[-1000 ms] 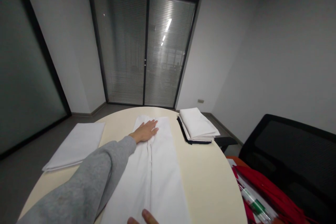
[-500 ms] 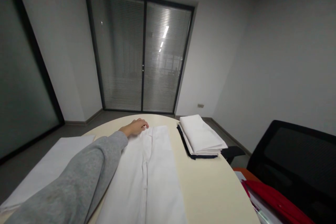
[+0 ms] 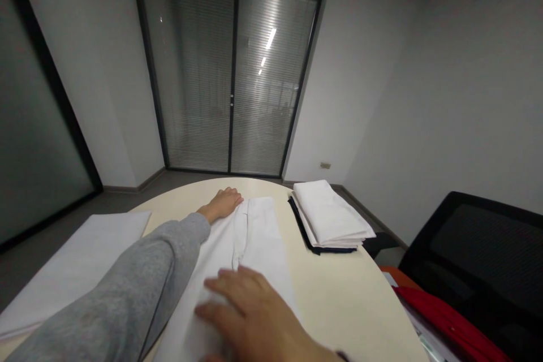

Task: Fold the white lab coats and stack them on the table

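A long white garment (image 3: 265,237), with a placket and a seam down its middle, lies lengthwise on the round table. My left hand (image 3: 224,202) rests on its far left corner, palm down, fingers laid over the edge. Over the nearer part of the garment is my right hand (image 3: 254,311), its fingers spread and slightly blurred. Whether that hand touches the fabric I cannot tell. It covers part of the middle seam, and my grey left sleeve hides some of the garment's left side.
On the right of the cream table (image 3: 343,300) sits a stack of folded white cloth (image 3: 328,212) over a dark folded piece (image 3: 303,226). Another white folded cloth (image 3: 80,266) lies at the left. A black chair (image 3: 487,254) with red fabric (image 3: 449,319) stands at the right.
My right hand has come into view from below and is over the garment. My left hand stays at the far corner, and the view has tilted slightly down.
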